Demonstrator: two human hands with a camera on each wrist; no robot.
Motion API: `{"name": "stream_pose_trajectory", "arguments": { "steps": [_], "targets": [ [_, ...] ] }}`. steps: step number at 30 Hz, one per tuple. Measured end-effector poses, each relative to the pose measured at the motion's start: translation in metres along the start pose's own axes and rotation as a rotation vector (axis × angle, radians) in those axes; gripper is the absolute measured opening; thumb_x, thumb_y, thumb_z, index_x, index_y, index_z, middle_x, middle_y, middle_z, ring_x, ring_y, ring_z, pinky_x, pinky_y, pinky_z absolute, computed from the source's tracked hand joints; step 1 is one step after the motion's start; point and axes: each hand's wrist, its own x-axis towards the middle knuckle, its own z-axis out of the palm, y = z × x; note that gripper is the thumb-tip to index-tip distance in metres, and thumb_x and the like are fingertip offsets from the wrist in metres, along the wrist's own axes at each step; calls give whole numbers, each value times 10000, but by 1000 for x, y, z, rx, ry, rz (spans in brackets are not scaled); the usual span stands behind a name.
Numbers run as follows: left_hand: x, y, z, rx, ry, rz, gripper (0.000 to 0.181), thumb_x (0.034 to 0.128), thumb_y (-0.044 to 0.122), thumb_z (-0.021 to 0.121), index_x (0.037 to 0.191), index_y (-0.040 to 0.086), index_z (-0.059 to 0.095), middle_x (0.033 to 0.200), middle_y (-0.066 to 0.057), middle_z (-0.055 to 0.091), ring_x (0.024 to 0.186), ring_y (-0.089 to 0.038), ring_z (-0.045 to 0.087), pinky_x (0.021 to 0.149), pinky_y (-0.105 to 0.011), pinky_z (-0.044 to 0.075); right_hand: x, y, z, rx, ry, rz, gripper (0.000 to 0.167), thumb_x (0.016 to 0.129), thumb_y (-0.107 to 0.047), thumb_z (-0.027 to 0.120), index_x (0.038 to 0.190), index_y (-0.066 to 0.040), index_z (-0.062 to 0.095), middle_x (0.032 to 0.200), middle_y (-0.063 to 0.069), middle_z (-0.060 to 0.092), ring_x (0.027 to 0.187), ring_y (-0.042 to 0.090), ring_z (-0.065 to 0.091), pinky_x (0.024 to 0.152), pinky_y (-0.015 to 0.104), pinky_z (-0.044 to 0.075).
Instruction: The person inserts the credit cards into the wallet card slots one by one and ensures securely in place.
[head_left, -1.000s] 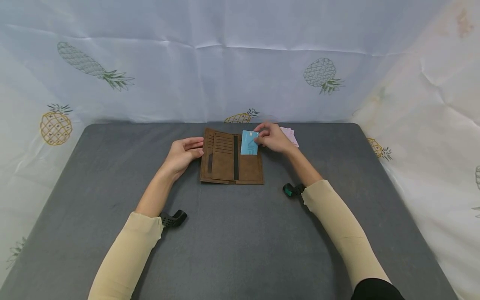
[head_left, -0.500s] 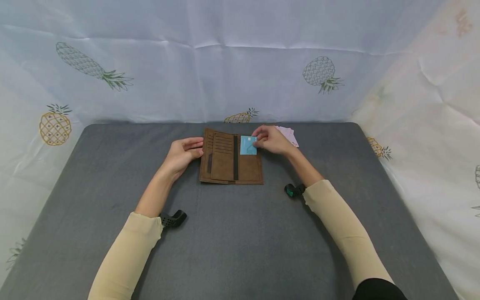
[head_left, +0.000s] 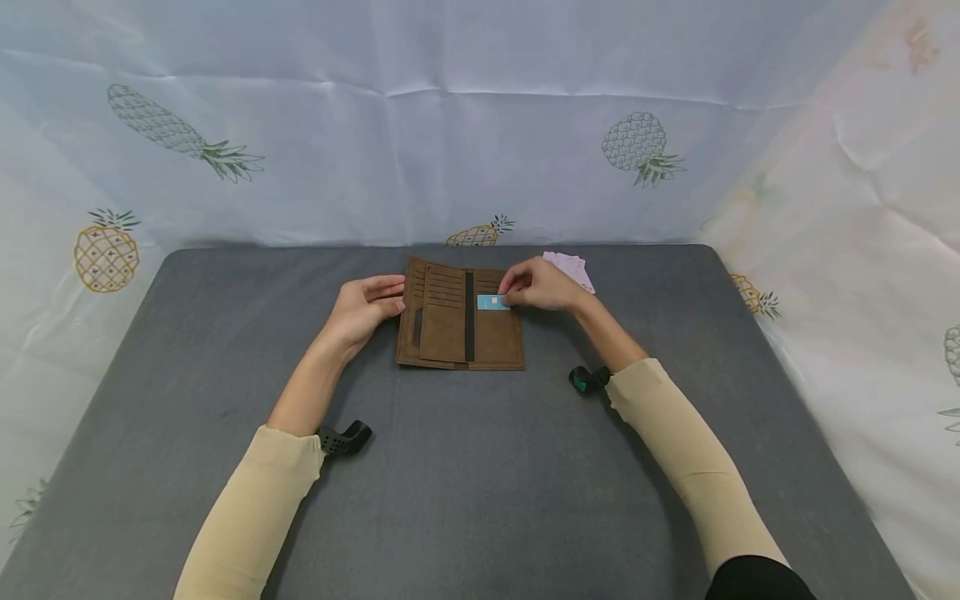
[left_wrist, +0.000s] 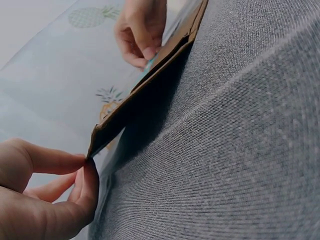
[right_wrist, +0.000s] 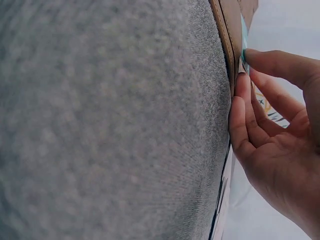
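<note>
A brown wallet (head_left: pixel 444 329) lies unfolded on the table, with card slots on its left side and a dark band down the middle. My left hand (head_left: pixel 362 310) pinches the wallet's left edge between thumb and fingers; in the left wrist view that edge (left_wrist: pixel 107 120) is lifted off the cloth. At the upper right of the wallet, my right hand (head_left: pixel 542 285) pinches a light blue card (head_left: pixel 491 302). Only the card's top strip shows; the lower part is hidden in a slot of the right side. In the right wrist view the thumb presses on the card (right_wrist: pixel 244 42).
Pink paper notes (head_left: pixel 572 270) lie behind the right hand near the table's back edge. The grey cloth-covered table (head_left: pixel 465 483) meets a white pineapple-print curtain (head_left: pixel 390 167) at the back and sides. Black wrist cameras sit on both forearms.
The blue card has slid down into the wallet's right slot, its visible part shrinking to a strip. My right hand has moved slightly with it; the left hand keeps its hold.
</note>
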Motion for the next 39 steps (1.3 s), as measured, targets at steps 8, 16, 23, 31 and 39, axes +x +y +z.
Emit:
{"name": "stream_pose_trajectory", "arguments": {
  "steps": [8, 16, 23, 31, 39],
  "targets": [
    [0, -1, 1, 3, 1, -10, 572, 1067, -49, 596, 1622, -3, 466, 1631, -234, 491, 1518, -323, 495, 963, -104, 572, 0, 4, 1, -33, 10, -6, 104, 1006, -72, 747, 1041, -7, 821, 1060, 166, 807, 885, 137, 709, 771, 235, 547],
    [-2, -2, -1, 10, 4, -17, 568, 1075, -47, 578, 1628, 0, 456, 1632, -222, 488, 1520, -321, 493, 967, -105, 568, -4, 10, -2, -11, 126, 7, 183, 1038, -110, 733, 1162, -6, 819, 1155, 203, 811, 994, 253, 761, 776, 216, 542],
    [-2, -3, -1, 19, 2, -17, 568, 1080, -37, 574, 1633, 4, 452, 1641, -220, 483, 1532, -320, 482, 1012, -135, 566, -16, 20, -18, 22, 282, 54, 244, 1051, -104, 713, 1232, 46, 776, 1194, 278, 777, 1048, 386, 756, 724, 181, 524],
    [-1, -2, 1, 24, -3, -9, 572, 1075, -37, 581, 1631, 6, 457, 1639, -232, 484, 1520, -328, 494, 1017, -141, 568, -31, 44, -45, -73, 417, 163, 347, 1009, -116, 751, 1311, 54, 736, 1251, 305, 754, 1141, 425, 740, 755, 170, 550],
    [-2, 2, 0, 30, -2, -20, 567, 1079, -30, 577, 1632, 11, 456, 1635, -211, 493, 1511, -314, 505, 1067, -186, 567, -39, 59, -62, -198, 430, 248, 486, 989, -155, 771, 1380, 115, 666, 1325, 357, 692, 1235, 479, 658, 1023, 576, 569]
  ]
}}
